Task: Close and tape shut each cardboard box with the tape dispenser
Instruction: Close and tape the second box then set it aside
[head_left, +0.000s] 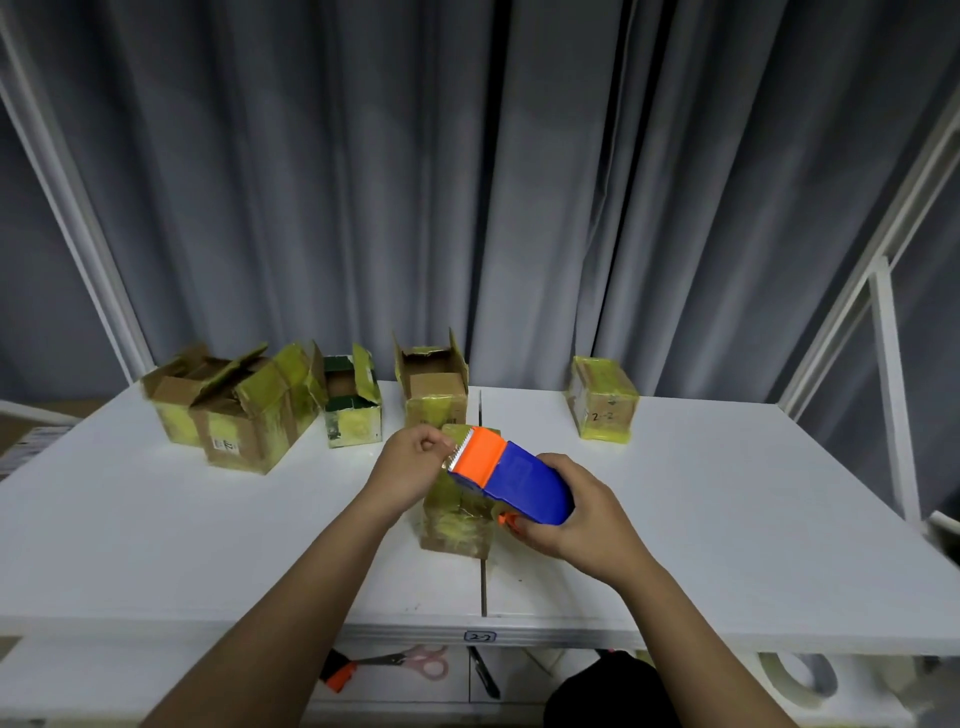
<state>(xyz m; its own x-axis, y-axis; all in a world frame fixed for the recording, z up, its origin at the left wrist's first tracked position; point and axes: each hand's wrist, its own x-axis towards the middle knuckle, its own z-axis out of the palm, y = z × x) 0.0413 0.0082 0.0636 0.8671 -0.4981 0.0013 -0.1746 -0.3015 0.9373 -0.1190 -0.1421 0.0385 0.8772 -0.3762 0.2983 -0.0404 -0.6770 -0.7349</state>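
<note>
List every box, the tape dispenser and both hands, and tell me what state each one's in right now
Left box: flaps open.
Green-lined box: flaps open.
Middle back box: flaps open.
Right box: closed, taped over.
Near box: closed, below the dispenser.
Tape dispenser: held off the table, blade end pointing left.
Right hand: grips the dispenser.
Left hand: pinches at the tape end by the blade.

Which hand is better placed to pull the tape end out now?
Left. The left hand already pinches at the blade end of the dispenser; the right hand grips its body and should steady it.
</note>
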